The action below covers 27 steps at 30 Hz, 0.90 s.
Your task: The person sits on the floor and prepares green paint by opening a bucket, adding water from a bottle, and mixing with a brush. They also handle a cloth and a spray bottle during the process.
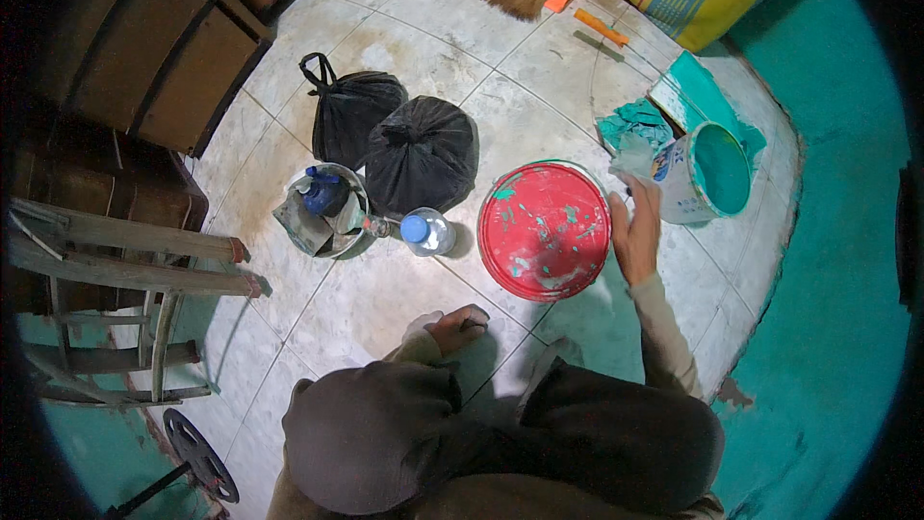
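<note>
1. Head view shows the right hand at the right edge of the red round lid; its fingers are slightly bent and it seems to touch the rim, but I cannot tell if it grips.
2. Red round lid is spotted with green paint and is in front of the person, above the tiled floor.
3. Left hand is curled near the left knee, apart from the lid; I cannot tell if it holds something.
4. White pail, green inside, is just beyond the right hand.
5. Clear bottle with blue cap stands left of the lid, near two black bags.
</note>
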Motion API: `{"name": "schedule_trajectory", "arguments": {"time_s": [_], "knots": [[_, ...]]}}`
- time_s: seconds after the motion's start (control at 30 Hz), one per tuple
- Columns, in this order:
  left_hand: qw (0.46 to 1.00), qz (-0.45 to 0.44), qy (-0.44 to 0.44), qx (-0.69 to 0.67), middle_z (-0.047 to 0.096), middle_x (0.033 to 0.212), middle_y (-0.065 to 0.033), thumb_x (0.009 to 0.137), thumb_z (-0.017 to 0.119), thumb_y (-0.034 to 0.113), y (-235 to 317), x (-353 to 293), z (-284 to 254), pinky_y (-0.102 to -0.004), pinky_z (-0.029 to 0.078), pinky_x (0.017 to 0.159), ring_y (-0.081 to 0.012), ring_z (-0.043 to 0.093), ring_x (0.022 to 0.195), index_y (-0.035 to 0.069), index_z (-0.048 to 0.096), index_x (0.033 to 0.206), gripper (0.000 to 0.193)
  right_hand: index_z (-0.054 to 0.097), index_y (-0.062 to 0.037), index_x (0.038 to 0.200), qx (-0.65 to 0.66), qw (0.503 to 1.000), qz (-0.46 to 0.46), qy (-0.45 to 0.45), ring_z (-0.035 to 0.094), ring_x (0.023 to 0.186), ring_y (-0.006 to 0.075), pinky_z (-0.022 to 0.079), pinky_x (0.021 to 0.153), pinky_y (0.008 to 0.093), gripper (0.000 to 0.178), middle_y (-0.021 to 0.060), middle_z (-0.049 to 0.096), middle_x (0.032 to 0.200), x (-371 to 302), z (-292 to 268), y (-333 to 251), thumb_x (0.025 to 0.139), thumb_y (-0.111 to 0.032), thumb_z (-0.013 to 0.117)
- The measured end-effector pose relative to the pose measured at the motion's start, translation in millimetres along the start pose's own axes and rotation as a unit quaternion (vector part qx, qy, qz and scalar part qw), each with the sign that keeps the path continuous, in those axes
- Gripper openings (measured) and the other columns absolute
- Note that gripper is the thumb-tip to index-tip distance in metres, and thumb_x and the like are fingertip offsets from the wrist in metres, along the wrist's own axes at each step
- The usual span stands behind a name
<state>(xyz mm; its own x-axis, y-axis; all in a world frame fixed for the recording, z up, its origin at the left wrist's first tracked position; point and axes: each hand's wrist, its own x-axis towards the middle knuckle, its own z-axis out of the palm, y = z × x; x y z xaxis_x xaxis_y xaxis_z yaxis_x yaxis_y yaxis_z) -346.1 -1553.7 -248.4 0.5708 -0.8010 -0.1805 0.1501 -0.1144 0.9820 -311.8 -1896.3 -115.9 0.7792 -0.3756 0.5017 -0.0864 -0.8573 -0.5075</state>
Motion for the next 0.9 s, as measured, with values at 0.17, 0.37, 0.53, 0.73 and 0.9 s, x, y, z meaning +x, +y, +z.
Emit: {"name": "schedule_trajectory", "arguments": {"time_s": [0.17,0.37,0.53,0.73,0.9], "knots": [[0.998,-0.053,-0.003,-0.018,0.054,0.089,-0.0005,0.089,0.057,0.012,-11.1,1.2,-2.5,-0.0261,0.042,0.075,-0.0097,0.049,0.081,0.003,0.054,0.104,0.018,0.058,-0.0062,0.093,0.020,0.952,-0.247,-0.182,0.055,0.086,0.0270,0.041,0.070,0.0403,0.020,0.0113,0.058,0.094,-41.5,-38.8,-72.9,0.078,-0.018,0.063],[0.987,-0.126,-0.003,-0.104,0.055,0.096,-0.0023,0.091,0.056,0.026,-9.3,3.5,-4.8,-0.0283,0.041,0.081,-0.0117,0.049,0.087,0.001,0.055,0.106,0.029,0.057,-0.0072,0.087,-0.082,0.917,-0.300,-0.249,0.054,0.076,0.0251,0.043,0.068,0.0403,0.021,0.0094,0.059,0.088,-65.1,-28.7,-85.6,0.069,-0.017,0.061],[0.982,-0.122,0.024,-0.144,0.055,0.097,-0.0018,0.090,0.058,0.023,-18.4,1.1,-5.4,-0.0268,0.041,0.081,-0.0106,0.049,0.087,0.001,0.054,0.108,0.029,0.058,-0.0069,0.091,0.006,0.938,-0.211,-0.275,0.056,0.078,0.0266,0.046,0.070,0.0409,0.025,0.0109,0.059,0.089,-50.7,-38.9,-90.7,0.072,-0.021,0.066],[0.988,-0.121,0.027,-0.094,0.054,0.096,-0.0015,0.089,0.059,0.013,32.6,11.6,-13.0,-0.0262,0.040,0.084,-0.0104,0.049,0.091,0.002,0.052,0.110,0.025,0.055,-0.0047,0.088,0.257,0.950,0.095,-0.148,0.051,0.072,0.0117,0.043,0.062,0.0249,0.017,0.0020,0.051,0.084,11.0,-104.4,-89.2,0.079,-0.008,0.068],[0.988,-0.050,0.109,-0.096,0.055,0.094,-0.0036,0.091,0.059,0.018,102.9,34.6,-20.3,-0.0291,0.045,0.077,-0.0128,0.054,0.084,0.004,0.050,0.108,0.024,0.055,-0.0027,0.091,0.380,0.900,0.208,-0.059,0.049,0.072,0.0066,0.040,0.062,0.0212,0.014,-0.0012,0.052,0.085,14.2,-119.8,-49.4,0.085,-0.011,0.064]]}}
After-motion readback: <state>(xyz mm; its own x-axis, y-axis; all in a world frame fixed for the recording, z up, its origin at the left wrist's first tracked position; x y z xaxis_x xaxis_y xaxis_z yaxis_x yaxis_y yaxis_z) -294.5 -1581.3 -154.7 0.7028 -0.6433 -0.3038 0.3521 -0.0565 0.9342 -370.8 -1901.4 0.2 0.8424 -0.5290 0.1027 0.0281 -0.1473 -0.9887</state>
